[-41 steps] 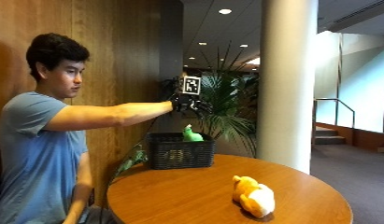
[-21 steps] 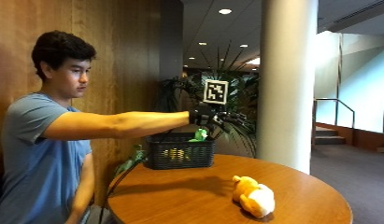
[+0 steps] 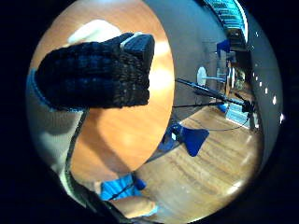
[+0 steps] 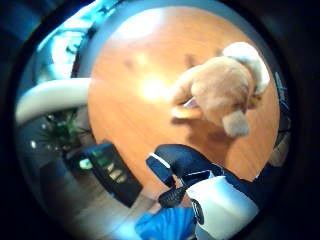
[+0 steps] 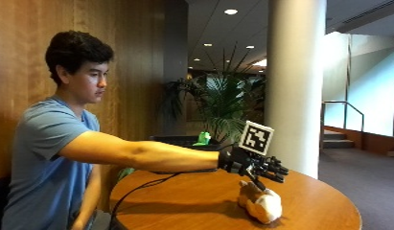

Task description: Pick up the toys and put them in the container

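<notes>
A person's gloved right hand (image 5: pixel 255 165) hovered with empty, relaxed fingers just above a tan plush toy (image 5: pixel 260 203) on the round table (image 5: pixel 184 206), seemingly poised to grasp it for the container (image 4: pixel 111 170).

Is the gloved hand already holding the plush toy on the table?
No. In the outside view the gloved hand hovers above the plush toy, which lies on the round table, fingers extended and not around it.

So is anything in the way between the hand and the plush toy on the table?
Nothing visible. The hand hangs open just above the toy, with only air between them. The toy lies alone on the table.
</notes>
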The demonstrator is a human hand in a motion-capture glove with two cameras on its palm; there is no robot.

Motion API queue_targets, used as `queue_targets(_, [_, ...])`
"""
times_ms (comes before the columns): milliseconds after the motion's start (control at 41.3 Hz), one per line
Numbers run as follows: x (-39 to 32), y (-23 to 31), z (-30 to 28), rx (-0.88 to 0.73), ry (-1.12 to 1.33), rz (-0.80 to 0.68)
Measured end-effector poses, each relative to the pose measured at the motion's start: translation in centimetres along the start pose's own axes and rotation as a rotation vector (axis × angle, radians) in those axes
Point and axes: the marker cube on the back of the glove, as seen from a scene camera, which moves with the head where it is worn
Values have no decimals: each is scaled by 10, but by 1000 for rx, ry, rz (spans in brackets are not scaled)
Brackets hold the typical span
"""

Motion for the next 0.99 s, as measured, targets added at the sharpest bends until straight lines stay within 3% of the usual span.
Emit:
queue_targets(145, [2,-26,29,-41,20,101])
queue_targets(266, [-4,-36,56,-71,-49,-14])
queue_targets(532, [1,-50,75,-42,-163,15])
queue_targets(750, [0,-45,71,-47,-270,20])
queue_targets(992, [-11,-22,72,35,-217,95])
